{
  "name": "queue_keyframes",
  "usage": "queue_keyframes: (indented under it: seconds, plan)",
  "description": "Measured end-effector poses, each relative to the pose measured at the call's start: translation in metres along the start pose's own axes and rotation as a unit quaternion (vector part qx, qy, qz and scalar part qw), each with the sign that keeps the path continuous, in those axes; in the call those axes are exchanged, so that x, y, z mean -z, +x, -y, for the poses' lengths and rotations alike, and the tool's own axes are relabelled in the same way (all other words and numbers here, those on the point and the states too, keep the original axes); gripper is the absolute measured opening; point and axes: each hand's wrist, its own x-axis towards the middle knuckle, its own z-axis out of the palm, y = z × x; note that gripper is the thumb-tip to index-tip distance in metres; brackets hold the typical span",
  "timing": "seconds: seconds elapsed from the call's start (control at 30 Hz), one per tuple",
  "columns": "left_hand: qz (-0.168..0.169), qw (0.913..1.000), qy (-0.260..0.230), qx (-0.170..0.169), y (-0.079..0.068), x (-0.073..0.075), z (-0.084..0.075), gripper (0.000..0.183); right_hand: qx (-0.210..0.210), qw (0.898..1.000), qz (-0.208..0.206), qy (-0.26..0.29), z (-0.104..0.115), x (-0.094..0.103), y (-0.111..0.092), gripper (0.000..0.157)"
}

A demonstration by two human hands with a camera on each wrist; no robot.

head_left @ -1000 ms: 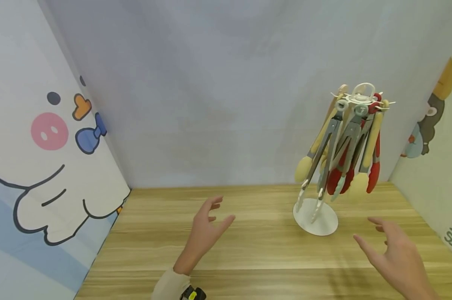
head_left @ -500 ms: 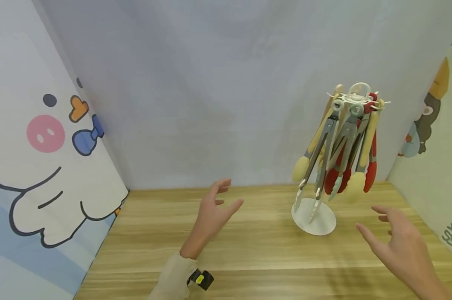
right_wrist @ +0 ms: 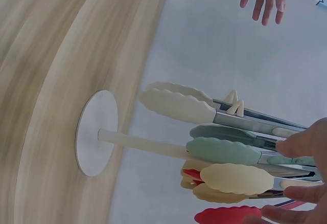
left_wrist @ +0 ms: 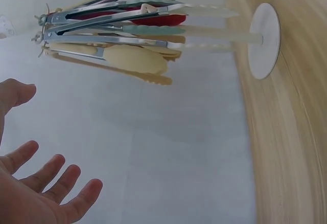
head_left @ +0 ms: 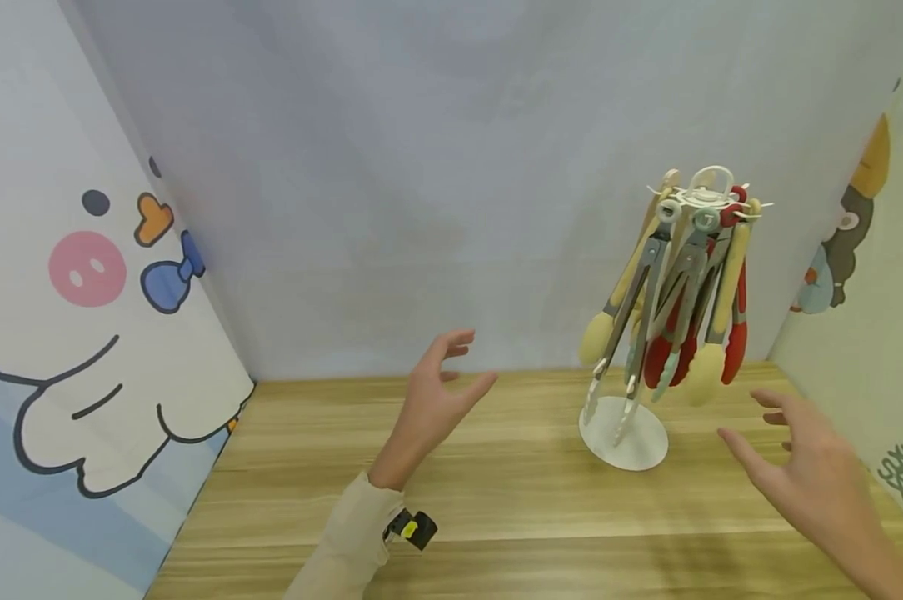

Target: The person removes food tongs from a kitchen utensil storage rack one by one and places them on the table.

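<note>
On the table's right side a white hanging stand [head_left: 627, 450] carries several kitchen tongs from its hooked top. One pair has white tips [head_left: 592, 392]; others have mint green [head_left: 667, 371], red [head_left: 735, 354] and cream yellow tips [head_left: 706, 372]. My left hand [head_left: 435, 404] hovers left of the stand, fingers loosely bent and spread, holding nothing. To the right of the stand and nearer to me is my right hand [head_left: 819, 467], thumb and fingers spread apart. In the right wrist view its fingers [right_wrist: 301, 143] overlap the hanging tongs.
The stand rests on a wood-grain table [head_left: 496, 500]. A plain pale cloth wall [head_left: 384, 208] rises behind it. Cartoon-printed panels flank both sides, the left one with a white character [head_left: 32, 350]. A black device [head_left: 414, 527] is strapped at my left wrist.
Both hands have moved up in the head view, the left one also somewhat rightward and farther forward. The stand and tongs sit slightly more to the left as the view shifts.
</note>
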Motion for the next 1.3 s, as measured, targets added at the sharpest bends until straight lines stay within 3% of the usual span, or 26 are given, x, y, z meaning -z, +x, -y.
queue_keyframes:
  seconds: [0.4,0.8,1.03,1.3]
  plan:
    - [0.013,0.9998,-0.009,-0.011,0.016,-0.001,-0.017,0.054,-0.018,0.999,0.022,-0.016,0.000,0.011,0.011,0.052]
    - [0.010,0.9992,0.000,-0.039,0.034,-0.011,-0.033,0.052,0.038,0.999,-0.011,-0.016,0.002,0.015,0.025,0.049]
    - [0.008,0.9981,0.007,-0.061,0.046,-0.019,-0.045,0.052,0.014,1.000,0.015,-0.022,0.005,0.019,0.032,0.051]
    - [0.015,0.9960,0.013,-0.087,0.058,-0.026,-0.057,0.052,0.039,0.999,0.003,-0.030,0.003,0.020,0.043,0.053]
